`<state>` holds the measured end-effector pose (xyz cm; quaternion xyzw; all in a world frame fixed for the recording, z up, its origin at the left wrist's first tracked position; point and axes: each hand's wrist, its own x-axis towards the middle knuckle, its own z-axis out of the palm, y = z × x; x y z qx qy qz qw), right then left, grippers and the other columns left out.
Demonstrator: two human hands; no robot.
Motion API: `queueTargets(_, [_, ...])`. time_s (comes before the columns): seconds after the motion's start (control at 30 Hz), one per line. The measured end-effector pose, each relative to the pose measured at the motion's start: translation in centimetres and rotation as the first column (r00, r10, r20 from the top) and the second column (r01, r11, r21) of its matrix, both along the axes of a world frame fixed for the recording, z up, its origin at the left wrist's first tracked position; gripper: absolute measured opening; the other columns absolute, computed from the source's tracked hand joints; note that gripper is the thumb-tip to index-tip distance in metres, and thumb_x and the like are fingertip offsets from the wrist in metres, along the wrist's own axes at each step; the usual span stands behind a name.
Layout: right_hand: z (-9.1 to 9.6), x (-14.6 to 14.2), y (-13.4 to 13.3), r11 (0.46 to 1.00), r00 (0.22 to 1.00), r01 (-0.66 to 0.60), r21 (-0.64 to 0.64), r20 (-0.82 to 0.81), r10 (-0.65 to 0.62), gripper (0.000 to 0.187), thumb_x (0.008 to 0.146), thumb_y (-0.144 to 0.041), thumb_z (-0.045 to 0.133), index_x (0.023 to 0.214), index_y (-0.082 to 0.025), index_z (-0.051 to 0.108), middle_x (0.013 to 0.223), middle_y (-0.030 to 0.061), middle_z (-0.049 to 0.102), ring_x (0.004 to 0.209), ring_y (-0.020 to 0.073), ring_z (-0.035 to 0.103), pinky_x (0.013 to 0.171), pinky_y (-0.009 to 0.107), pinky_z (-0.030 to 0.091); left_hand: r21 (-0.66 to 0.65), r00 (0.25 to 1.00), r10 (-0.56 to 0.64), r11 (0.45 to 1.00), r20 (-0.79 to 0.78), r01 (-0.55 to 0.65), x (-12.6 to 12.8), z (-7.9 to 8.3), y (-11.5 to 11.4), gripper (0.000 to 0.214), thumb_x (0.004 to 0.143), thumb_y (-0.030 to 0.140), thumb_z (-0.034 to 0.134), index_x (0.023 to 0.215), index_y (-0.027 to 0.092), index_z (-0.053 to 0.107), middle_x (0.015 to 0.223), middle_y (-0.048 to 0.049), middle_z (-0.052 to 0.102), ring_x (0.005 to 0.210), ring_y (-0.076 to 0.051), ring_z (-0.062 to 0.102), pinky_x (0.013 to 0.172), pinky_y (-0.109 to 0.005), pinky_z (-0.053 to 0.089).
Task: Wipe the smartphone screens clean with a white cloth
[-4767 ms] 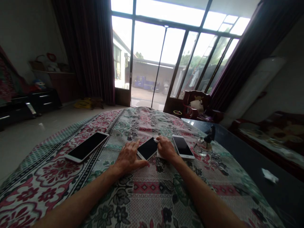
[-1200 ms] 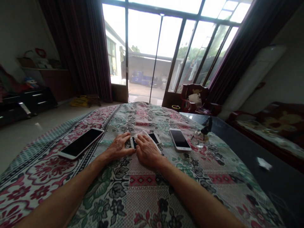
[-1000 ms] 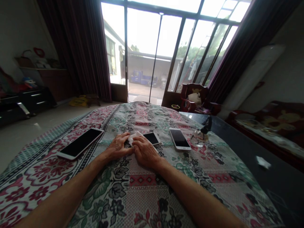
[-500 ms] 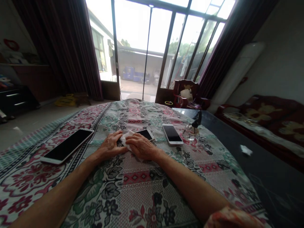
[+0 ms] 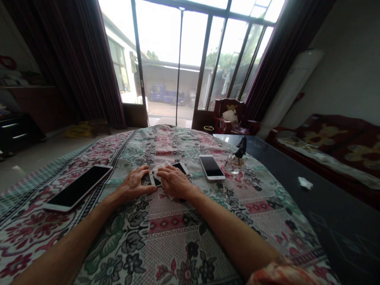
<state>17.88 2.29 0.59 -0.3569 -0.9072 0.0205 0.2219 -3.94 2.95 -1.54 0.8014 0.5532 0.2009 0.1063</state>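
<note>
**Two hands press a white wipe onto a smartphone on a floral bedspread.**

The left hand (image 5: 133,185) and right hand (image 5: 175,183) lie palm-down and nearly touching, fingers together and not pinching. The right rests on the white wipe (image 5: 162,168), which lies across the middle of the smartphone (image 5: 180,168), with the phone's ends showing on both sides. In the earliest view, the screen lay mostly bare and the wipe sat under the right hand. A large black-screened phone (image 5: 77,188) lies towards the bedspread (image 5: 142,245)'s left side, and a white phone (image 5: 211,167) lies to the right. Beyond the right edge, a crumpled tissue (image 5: 305,183) sits on a black table (image 5: 297,213).
</note>
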Motion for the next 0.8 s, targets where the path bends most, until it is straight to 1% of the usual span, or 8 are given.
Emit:
queueTargets(0.17, [0.0,1.9,1.0,0.977,0.976,0.214,0.020,-0.035,-0.213,0.030,0.090,-0.013,0.050,0.109,-0.022,0.071,0.122,0.0051,0.069,0.112,0.0210,0.058,0.101,0.037,0.042,-0.006,1.000,0.007,1.000,0.020,-0.007,0.1,0.4,-0.3,0.066,0.067,0.061,0.067,0.120,0.021,0.064,0.147,-0.0140,0.051,0.136,-0.039,0.045,0.112,-0.050,0.038])
queueTargets(0.3, [0.1,2.8,1.0,0.918,0.917,0.395,-0.014,-0.055,-0.395,0.024,0.089,-0.017,0.051,0.102,-0.019,0.072,0.118,0.0075,0.070,0.111,0.0223,0.057,0.098,0.036,0.042,-0.008,1.000,0.020,1.000,0.024,-0.020,0.2,0.4,-0.3,0.068,0.067,0.062,0.067,0.120,0.021,0.063,0.147,-0.0148,0.050,0.136,-0.039,0.045,0.111,-0.050,0.038])
queueTargets(0.37, [0.1,2.8,0.7,0.898,0.896,0.440,-0.029,-0.054,-0.441,0.024,0.091,-0.017,0.050,0.101,-0.018,0.071,0.120,0.0086,0.069,0.112,0.0226,0.056,0.099,0.037,0.040,-0.002,1.000,0.020,1.000,0.020,-0.020,0.2,0.2,-0.2,0.071,0.067,0.064,0.066,0.123,0.020,0.062,0.148,-0.0146,0.050,0.137,-0.038,0.044,0.112,-0.049,0.037])
queueTargets(0.43, [0.1,2.6,0.4,0.901,0.899,0.433,-0.023,-0.054,-0.434,0.025,0.092,-0.018,0.049,0.104,-0.018,0.070,0.124,0.0092,0.067,0.115,0.0234,0.054,0.100,0.038,0.039,0.008,1.000,0.018,1.000,0.014,-0.018,0.2,0.0,-0.2,0.075,0.068,0.065,0.064,0.128,0.020,0.060,0.149,-0.0136,0.049,0.138,-0.037,0.042,0.114,-0.048,0.035])
queueTargets(0.53, [0.1,2.0,-0.4,0.934,0.933,0.357,0.000,-0.049,-0.356,0.026,0.092,-0.018,0.049,0.107,-0.018,0.069,0.128,0.0089,0.065,0.116,0.0243,0.052,0.100,0.040,0.039,0.017,1.000,0.009,1.000,0.005,-0.009,0.2,-0.1,-0.2,0.077,0.070,0.064,0.064,0.133,0.021,0.057,0.151,-0.0124,0.048,0.140,-0.037,0.041,0.115,-0.048,0.033])
queueTargets(0.63, [0.1,1.1,-1.3,0.969,0.968,0.248,0.018,-0.031,-0.247,0.023,0.092,-0.018,0.049,0.099,-0.021,0.070,0.118,0.0071,0.069,0.108,0.0235,0.055,0.098,0.040,0.040,0.005,1.000,-0.004,1.000,-0.006,0.004,0.2,0.0,-0.2,0.076,0.070,0.063,0.064,0.133,0.021,0.058,0.151,-0.0123,0.047,0.139,-0.037,0.042,0.115,-0.049,0.033])
queueTargets(0.7, [0.2,0.4,-1.9,0.983,0.983,0.182,0.025,-0.019,-0.181,0.021,0.092,-0.019,0.049,0.093,-0.022,0.070,0.111,0.0053,0.070,0.103,0.0223,0.055,0.096,0.038,0.040,-0.008,1.000,-0.008,1.000,-0.012,0.008,0.2,0.1,-0.2,0.077,0.070,0.063,0.064,0.134,0.019,0.058,0.152,-0.0134,0.046,0.139,-0.037,0.041,0.115,-0.048,0.033])
queueTargets(0.8, [0.2,-0.4,-2.6,0.997,0.998,0.068,0.031,-0.014,-0.068,0.020,0.091,-0.020,0.050,0.091,-0.023,0.069,0.109,0.0027,0.070,0.103,0.0209,0.055,0.094,0.034,0.040,-0.006,1.000,-0.006,1.000,-0.015,0.006,0.1,-0.1,-0.1,0.080,0.070,0.065,0.063,0.134,0.017,0.058,0.153,-0.0147,0.044,0.141,-0.037,0.039,0.115,-0.046,0.033])
